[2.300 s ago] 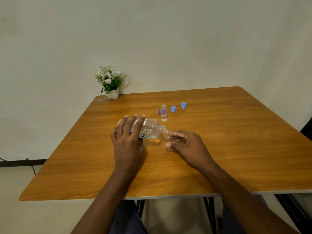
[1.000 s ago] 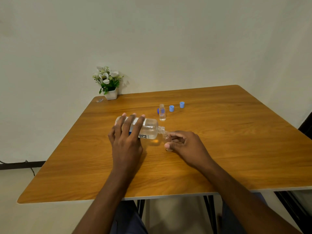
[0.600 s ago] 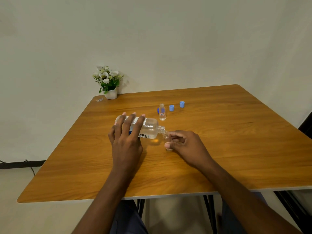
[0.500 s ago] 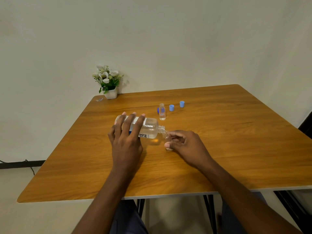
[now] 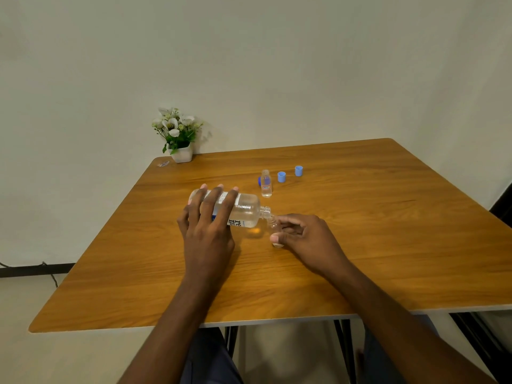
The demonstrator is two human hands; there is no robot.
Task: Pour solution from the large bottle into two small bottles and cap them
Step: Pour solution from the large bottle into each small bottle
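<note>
My left hand [image 5: 207, 225] grips the large clear bottle [image 5: 243, 210], which lies tipped almost flat with its open neck pointing right. The neck sits over the mouth of a small clear bottle [image 5: 273, 225] standing on the wooden table [image 5: 360, 245]. My right hand [image 5: 302, 236] pinches that small bottle between thumb and fingers and hides most of it. A second small bottle [image 5: 266, 184] with a red label stands uncapped farther back. Two light blue caps [image 5: 281, 177] [image 5: 298, 171] stand to its right. A dark blue cap [image 5: 260, 180] peeks out behind it.
A white pot of white flowers [image 5: 178, 139] stands at the table's back left corner by the wall. A small scrap [image 5: 163, 163] lies next to it. The table's front edge is near my body, with dark legs below.
Both hands and the bottles keep nearly the same pose. Only the camera view has shifted slightly.
</note>
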